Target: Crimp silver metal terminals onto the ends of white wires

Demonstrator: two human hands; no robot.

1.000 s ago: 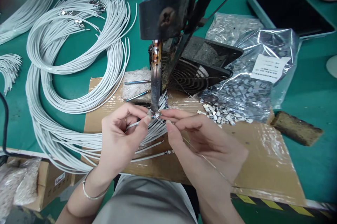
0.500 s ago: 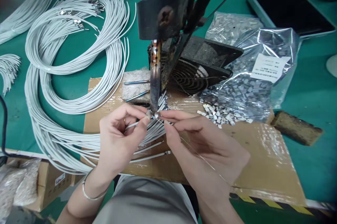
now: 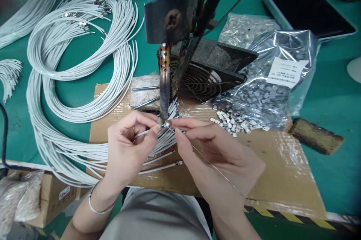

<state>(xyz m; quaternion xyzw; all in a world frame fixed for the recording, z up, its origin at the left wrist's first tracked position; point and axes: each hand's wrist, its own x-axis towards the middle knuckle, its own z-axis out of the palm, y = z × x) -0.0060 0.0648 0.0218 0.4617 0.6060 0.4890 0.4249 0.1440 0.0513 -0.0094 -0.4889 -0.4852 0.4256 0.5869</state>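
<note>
My left hand [image 3: 132, 146] pinches the end of a white cable [image 3: 142, 133] just under the dark tip of a soldering iron [image 3: 164, 97]. From the right, my right hand [image 3: 220, 153] holds a small metal piece against that end and a thin solder wire [image 3: 217, 169] that trails down over the palm. The iron, clamped in a black holder [image 3: 169, 18], points down at the spot between my fingertips. More white cables [image 3: 70, 142] run beneath my hands. Fine detail at the joint is too small to tell.
Coiled white cables [image 3: 56, 59] lie left. Behind the iron is a black fan [image 3: 200, 82]. Small metal pieces [image 3: 232, 121], a plastic bag of them [image 3: 270, 97], a brown sponge block [image 3: 317, 136] and a phone [image 3: 310, 10] are on the right. Cardboard [image 3: 282, 172] covers the front.
The view has shifted slightly, so the iron and the things on the right appear a little further left. Both hands keep their hold.
</note>
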